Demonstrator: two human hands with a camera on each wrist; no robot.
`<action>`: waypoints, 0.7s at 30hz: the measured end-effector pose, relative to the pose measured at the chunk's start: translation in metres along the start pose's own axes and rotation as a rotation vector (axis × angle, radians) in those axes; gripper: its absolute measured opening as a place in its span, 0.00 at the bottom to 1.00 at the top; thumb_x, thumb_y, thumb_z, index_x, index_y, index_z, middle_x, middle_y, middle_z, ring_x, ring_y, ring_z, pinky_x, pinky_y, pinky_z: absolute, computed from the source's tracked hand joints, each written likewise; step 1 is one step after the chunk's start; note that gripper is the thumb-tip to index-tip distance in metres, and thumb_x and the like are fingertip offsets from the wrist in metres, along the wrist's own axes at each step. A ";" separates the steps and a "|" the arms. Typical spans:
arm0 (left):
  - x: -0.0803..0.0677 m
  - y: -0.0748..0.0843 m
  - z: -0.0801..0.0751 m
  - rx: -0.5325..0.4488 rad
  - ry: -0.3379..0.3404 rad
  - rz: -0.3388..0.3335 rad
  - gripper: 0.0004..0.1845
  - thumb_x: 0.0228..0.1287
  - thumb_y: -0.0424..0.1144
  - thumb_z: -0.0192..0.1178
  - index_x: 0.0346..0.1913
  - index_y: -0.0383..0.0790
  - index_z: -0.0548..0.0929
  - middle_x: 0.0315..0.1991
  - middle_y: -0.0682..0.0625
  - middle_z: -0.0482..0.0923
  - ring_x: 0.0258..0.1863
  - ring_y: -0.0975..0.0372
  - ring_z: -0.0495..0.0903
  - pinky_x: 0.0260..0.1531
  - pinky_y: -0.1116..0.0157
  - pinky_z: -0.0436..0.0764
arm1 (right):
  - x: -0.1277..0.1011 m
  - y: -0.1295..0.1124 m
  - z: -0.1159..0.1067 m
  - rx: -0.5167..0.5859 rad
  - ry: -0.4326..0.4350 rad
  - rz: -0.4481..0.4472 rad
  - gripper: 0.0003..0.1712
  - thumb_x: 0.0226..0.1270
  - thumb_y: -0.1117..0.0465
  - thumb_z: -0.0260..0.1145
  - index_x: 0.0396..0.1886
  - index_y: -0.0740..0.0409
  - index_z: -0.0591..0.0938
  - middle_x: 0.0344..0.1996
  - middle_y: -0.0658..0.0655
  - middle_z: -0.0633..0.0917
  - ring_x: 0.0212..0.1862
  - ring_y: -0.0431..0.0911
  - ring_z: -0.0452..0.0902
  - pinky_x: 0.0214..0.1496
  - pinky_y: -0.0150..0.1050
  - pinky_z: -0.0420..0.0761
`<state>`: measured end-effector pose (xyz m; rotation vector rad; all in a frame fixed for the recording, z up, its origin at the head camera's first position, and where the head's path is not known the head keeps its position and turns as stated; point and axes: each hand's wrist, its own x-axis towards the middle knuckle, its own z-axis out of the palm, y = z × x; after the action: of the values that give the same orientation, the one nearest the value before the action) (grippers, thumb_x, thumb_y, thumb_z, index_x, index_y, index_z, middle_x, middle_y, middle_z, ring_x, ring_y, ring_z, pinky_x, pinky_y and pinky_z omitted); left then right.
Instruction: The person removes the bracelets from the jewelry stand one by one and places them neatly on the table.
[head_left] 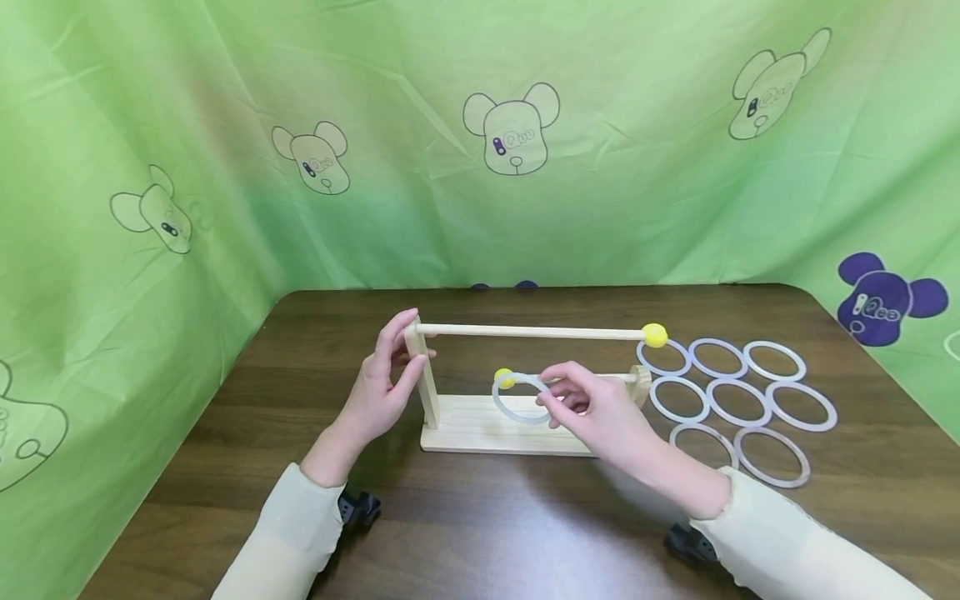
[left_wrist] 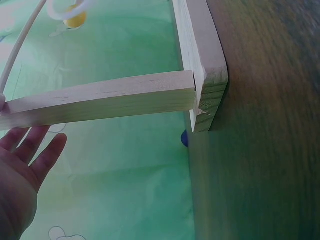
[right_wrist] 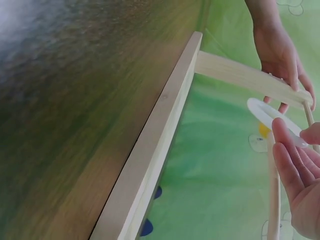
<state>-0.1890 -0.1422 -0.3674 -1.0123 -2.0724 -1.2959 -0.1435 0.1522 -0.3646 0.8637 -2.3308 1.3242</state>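
While the translucent ring (head_left: 520,398) hangs at the yellow-tipped end (head_left: 505,378) of the lower dowel, the right hand (head_left: 592,408) pinches its rim between thumb and fingertips (right_wrist: 285,142); the right wrist view shows the ring held flat just beside that yellow tip. The lower dowel runs from a short post (head_left: 640,385) at the right end of the wooden stand (head_left: 480,425). At the stand's left end, the left hand (head_left: 382,387) rests against the tall upright post (head_left: 423,375) with its fingers straight and relaxed, touching the wood near the top. From that post the upper dowel (head_left: 532,332) reaches right to a second yellow ball (head_left: 655,335). The stand's flat base sits on the dark wood tabletop (head_left: 480,517). Eight more rings (head_left: 738,402) lie flat in rows on the tabletop, just right of the stand. Green cloth printed with bear heads (head_left: 512,129) hangs behind and to both sides.
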 end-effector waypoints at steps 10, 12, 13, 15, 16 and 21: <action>0.001 0.001 0.000 -0.012 -0.002 0.008 0.30 0.67 0.20 0.53 0.69 0.37 0.58 0.49 0.39 0.79 0.41 0.51 0.83 0.42 0.53 0.81 | -0.010 0.004 -0.021 -0.045 0.069 -0.127 0.17 0.54 0.80 0.68 0.41 0.61 0.80 0.25 0.49 0.86 0.20 0.34 0.79 0.23 0.26 0.77; 0.001 0.001 0.000 -0.013 -0.003 0.006 0.30 0.67 0.20 0.53 0.68 0.37 0.58 0.49 0.39 0.79 0.41 0.50 0.83 0.42 0.54 0.81 | -0.013 0.006 -0.027 -0.054 0.078 -0.154 0.19 0.52 0.82 0.68 0.41 0.61 0.80 0.25 0.49 0.86 0.20 0.34 0.78 0.24 0.26 0.77; 0.001 0.001 0.000 -0.013 -0.002 0.005 0.30 0.67 0.20 0.53 0.68 0.37 0.58 0.49 0.39 0.79 0.41 0.49 0.83 0.42 0.54 0.81 | -0.015 0.007 -0.030 -0.059 0.082 -0.170 0.20 0.50 0.82 0.68 0.41 0.61 0.80 0.25 0.50 0.85 0.20 0.34 0.78 0.24 0.25 0.76; 0.001 0.001 0.000 -0.012 -0.001 0.005 0.30 0.67 0.19 0.53 0.69 0.38 0.58 0.49 0.39 0.79 0.41 0.49 0.83 0.42 0.54 0.81 | -0.018 0.010 -0.036 -0.071 0.092 -0.202 0.23 0.47 0.84 0.69 0.42 0.62 0.80 0.25 0.50 0.85 0.20 0.34 0.78 0.24 0.25 0.76; 0.001 0.001 0.000 -0.012 -0.001 0.005 0.30 0.67 0.19 0.53 0.69 0.38 0.58 0.49 0.39 0.79 0.41 0.49 0.83 0.42 0.54 0.81 | -0.020 0.011 -0.039 -0.077 0.097 -0.215 0.24 0.46 0.85 0.69 0.42 0.63 0.80 0.25 0.51 0.85 0.20 0.34 0.77 0.24 0.25 0.76; 0.000 0.002 0.000 -0.014 0.000 0.007 0.30 0.67 0.19 0.52 0.69 0.38 0.58 0.49 0.39 0.79 0.41 0.51 0.83 0.42 0.54 0.82 | -0.030 0.015 -0.060 -0.116 0.114 -0.210 0.25 0.43 0.87 0.68 0.42 0.66 0.80 0.26 0.52 0.85 0.21 0.35 0.77 0.26 0.24 0.77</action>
<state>-0.1877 -0.1418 -0.3659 -1.0251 -2.0607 -1.3081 -0.1309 0.2196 -0.3598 0.9404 -2.1403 1.1115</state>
